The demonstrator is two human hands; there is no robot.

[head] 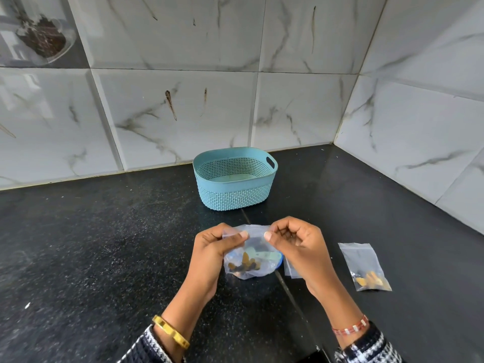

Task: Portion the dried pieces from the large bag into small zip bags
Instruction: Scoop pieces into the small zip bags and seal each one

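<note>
A small clear zip bag (252,238) is held upright above the black counter, with brown and dark dried pieces (243,265) at its bottom. My left hand (217,255) pinches its top left edge between thumb and fingers. My right hand (296,247) pinches the top right edge. Behind and under the bag lies a clear bag with a blue edge (279,260), mostly hidden. A filled small zip bag (365,268) lies flat to the right. Empty small zip bags (289,271) peek out from under my right hand.
A teal perforated basket (235,197) stands behind the hands, near the tiled wall, and looks empty. The black counter (104,244) meets tiled walls at the back and right. A glass jar with dark contents (44,35) shows at the upper left.
</note>
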